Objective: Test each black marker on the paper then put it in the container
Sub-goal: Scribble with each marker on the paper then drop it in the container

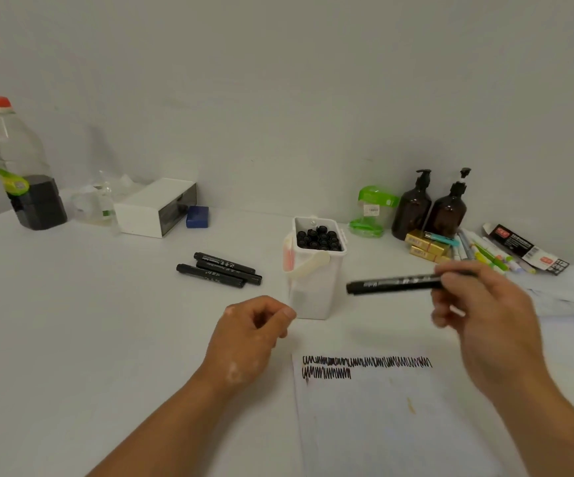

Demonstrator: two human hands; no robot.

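- The right hand (485, 315) pinches one black marker (392, 283) near its right end, with thumb and fingertips closed round the barrel. It holds the marker in the air just right of the container (316, 290), beyond the far edge of the paper (382, 425).
- That marker lies almost level, its long axis running left to right. Its free end points left at the container and stops short of it.
- The left hand (251, 333) sits by the paper's far left corner, fingers loosely curled, with nothing in it.
- Three loose markers (220, 270) lie side by side and touching on the desk (106, 339), left of the container. Their axes also run left to right, the right ends slightly nearer me.
- There is one white container, with markers standing upright in it, caps up. They are packed too tightly for me to count.
- The one sheet of paper carries two rows of black scribble (364, 362), a long upper row and a short lower row at the left.
- Two brown pump bottles (430, 210) stand by the wall.
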